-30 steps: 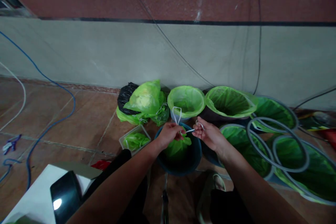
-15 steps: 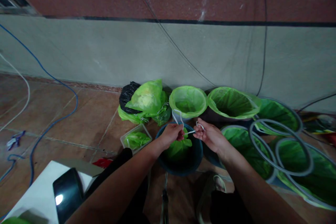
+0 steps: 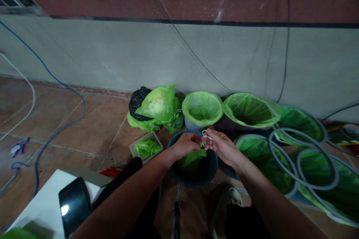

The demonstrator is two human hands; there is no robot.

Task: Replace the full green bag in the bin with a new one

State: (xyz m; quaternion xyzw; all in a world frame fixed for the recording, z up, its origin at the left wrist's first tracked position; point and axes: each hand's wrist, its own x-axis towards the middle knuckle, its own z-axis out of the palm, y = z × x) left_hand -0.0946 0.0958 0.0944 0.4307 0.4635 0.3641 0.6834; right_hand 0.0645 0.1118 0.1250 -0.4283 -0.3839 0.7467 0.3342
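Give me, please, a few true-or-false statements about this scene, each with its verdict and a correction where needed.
1. The left hand and right hand meet above a dark blue bucket, with a white cord loop at the fingers. True.
2. The bucket has no plastic inside it. False: green plastic lies inside it.
3. A clear plastic tray holding green plastic sits on the tiled floor, left of the bucket. True.
4. A black plastic bag lies right of the bucket. False: it lies to the bucket's left, near the wall.
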